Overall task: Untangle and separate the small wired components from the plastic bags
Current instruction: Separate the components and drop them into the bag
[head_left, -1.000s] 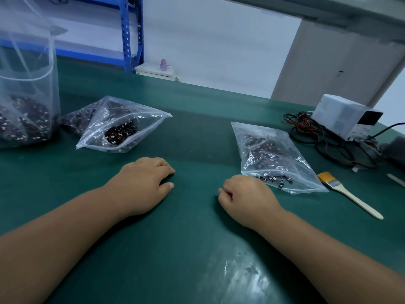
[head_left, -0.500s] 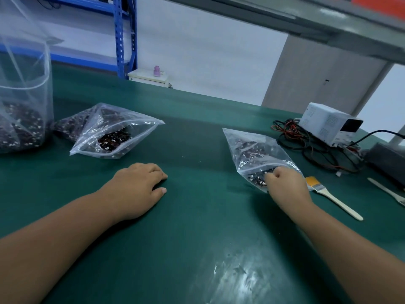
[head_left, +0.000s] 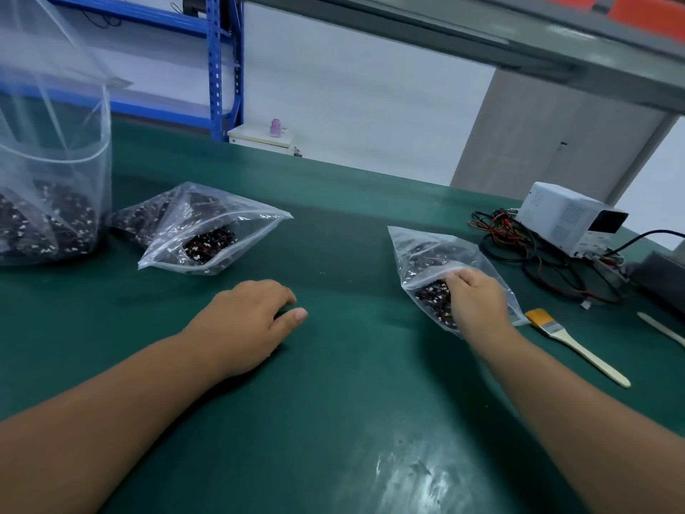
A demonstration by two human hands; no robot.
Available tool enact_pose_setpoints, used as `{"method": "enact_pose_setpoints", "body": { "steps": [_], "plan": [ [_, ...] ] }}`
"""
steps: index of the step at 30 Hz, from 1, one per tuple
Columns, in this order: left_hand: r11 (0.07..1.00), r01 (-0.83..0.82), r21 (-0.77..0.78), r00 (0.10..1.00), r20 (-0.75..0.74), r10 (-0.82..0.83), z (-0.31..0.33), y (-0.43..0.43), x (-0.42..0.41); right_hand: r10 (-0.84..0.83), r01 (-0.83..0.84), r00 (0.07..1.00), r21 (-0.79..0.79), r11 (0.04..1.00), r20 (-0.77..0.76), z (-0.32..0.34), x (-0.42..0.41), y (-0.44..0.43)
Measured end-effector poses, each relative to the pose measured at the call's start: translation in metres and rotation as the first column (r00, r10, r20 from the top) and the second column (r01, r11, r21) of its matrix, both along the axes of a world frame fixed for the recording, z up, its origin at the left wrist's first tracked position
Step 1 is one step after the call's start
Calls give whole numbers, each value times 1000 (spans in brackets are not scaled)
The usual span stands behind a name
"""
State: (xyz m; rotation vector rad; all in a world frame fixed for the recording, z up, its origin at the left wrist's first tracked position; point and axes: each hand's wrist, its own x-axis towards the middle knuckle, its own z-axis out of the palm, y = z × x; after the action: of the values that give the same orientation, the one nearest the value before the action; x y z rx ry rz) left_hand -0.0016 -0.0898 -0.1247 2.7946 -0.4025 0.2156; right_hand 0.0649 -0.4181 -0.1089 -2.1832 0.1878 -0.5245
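Observation:
A clear zip bag (head_left: 426,250) of small dark wired components (head_left: 432,296) lies on the green mat at right. My right hand (head_left: 478,304) rests on it, fingertips tucked under the bag's open rim and curled on the components inside. My left hand (head_left: 248,320) lies palm down on the mat at centre, fingers loosely curled and holding nothing. A second clear bag (head_left: 207,231) with the same dark parts lies open at left. A taller, upright bag (head_left: 52,202) of parts stands at the far left edge.
A yellow-bristled brush (head_left: 578,346) with a pale handle lies right of my right hand. Behind it are a white power supply (head_left: 567,217), tangled red and black leads (head_left: 526,250) and a dark box (head_left: 663,280). Blue shelving (head_left: 222,64) stands beyond the table (head_left: 333,402).
My right hand has moved forward and to the right from the mat onto the right bag, and its fingers have slid under the bag's rim. My left hand has stayed put.

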Motion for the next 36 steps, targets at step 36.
{"method": "enact_pose_setpoints", "body": {
  "steps": [36],
  "plan": [
    [996,38,79,994,102,-46,-9,-13,0,480,-490,854,-625,608,-202,-27,-34,136]
  ]
}}
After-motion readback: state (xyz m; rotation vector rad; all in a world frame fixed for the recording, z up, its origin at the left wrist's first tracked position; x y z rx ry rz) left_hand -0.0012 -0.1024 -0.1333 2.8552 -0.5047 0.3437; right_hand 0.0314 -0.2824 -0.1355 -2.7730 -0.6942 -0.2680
